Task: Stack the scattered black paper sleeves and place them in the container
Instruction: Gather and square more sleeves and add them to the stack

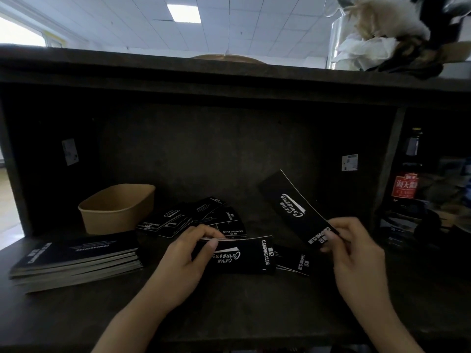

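Left hand (183,253) grips a small stack (239,256) of black sleeves, thumb on top, fingers curled beneath. Right hand (349,243) pinches one raised sleeve (293,207) by its near end, tilted up and away. A few sleeves (293,262) lie between the hands; a pile (74,261) lies left of the left fingers. Beyond those fingers lie scattered sleeves (193,217), then the container (117,207).

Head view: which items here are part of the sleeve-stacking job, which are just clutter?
Job:
- left hand gripping a small stack of sleeves
- right hand pinching a single sleeve
- scattered sleeves
- neat sleeve pile
- kraft paper container

Clutter:
- red-labelled bottle
- white stickers
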Demonstrator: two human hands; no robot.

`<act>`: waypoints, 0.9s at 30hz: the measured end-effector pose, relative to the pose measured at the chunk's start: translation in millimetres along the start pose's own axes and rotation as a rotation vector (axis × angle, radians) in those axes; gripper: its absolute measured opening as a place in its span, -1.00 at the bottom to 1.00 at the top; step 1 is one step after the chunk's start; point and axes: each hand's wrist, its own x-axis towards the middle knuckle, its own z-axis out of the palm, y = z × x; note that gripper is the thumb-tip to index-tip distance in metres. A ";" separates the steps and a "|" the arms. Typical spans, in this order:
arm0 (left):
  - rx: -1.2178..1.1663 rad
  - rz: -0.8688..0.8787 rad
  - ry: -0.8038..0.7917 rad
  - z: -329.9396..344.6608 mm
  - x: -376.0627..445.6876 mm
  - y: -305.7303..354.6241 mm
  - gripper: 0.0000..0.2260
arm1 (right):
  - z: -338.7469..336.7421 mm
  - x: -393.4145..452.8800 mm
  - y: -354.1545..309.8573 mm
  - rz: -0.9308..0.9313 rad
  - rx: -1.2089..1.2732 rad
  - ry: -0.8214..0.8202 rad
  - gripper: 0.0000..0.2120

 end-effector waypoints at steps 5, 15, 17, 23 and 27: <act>-0.165 -0.079 -0.020 0.1 -3.1 5.2 -0.51 | -5.7 -0.1 -6.5 -0.071 0.128 -0.275 -0.78; 0.018 0.054 -0.103 -2.1 -2.9 11.3 -0.60 | 10.9 2.4 -7.3 0.012 -0.201 -0.553 -0.48; 0.001 0.048 -0.056 -2.4 -2.9 9.0 -0.59 | 11.0 2.6 -2.5 0.045 -0.239 -0.520 -0.38; -0.022 0.042 -0.036 -1.1 -3.2 6.0 -0.65 | 15.6 3.3 3.2 0.052 -0.431 -0.602 -0.54; -0.015 0.032 -0.042 -1.4 -3.4 5.6 -0.72 | 13.3 2.0 3.1 0.047 -0.406 -0.574 -0.66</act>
